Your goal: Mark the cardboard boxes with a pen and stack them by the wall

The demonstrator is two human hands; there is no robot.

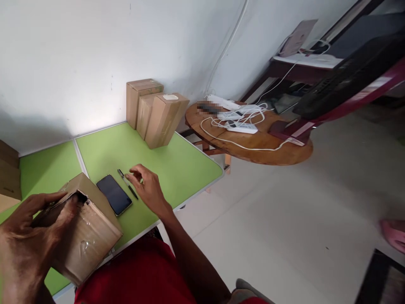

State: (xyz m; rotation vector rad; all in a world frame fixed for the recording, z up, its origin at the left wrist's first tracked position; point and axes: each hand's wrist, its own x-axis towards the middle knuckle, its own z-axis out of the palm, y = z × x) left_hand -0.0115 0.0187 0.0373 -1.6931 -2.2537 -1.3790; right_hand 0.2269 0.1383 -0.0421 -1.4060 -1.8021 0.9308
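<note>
Cardboard fills the left hand [30, 236]: a small box [84, 234], taped over in clear film, is clasped from its near side, fingers wrapped over the top edge and thumb pressed into a torn, dark opening at the upper corner; the box is tilted, its lower end resting on or just above the green table [177, 164] close to the near edge; which of the two I cannot tell.

The right hand [148, 188] lies low over the table, off to the right of the box, palm down and fingers loosely curled, not spread; its fingertips touch or almost touch a thin black pen [127, 184] that lies flat just left of them; whether the pen is actually pinched cannot be told. Between the pen and the box lies a phone [114, 194], dark screen up, just beside the pen and nearly touching the box corner.

Beyond the right hand, at the far edge of the table against the white wall [79, 50], stand three more boxes [156, 112], upright and pressed together. Farther right of them sits a round wooden table [268, 147] carrying white power strips [236, 116] and loose white cables. Below both hands a red garment [139, 274] covers the person's lap. A stack of brown cartons [9, 173] stands left of the left hand.
</note>
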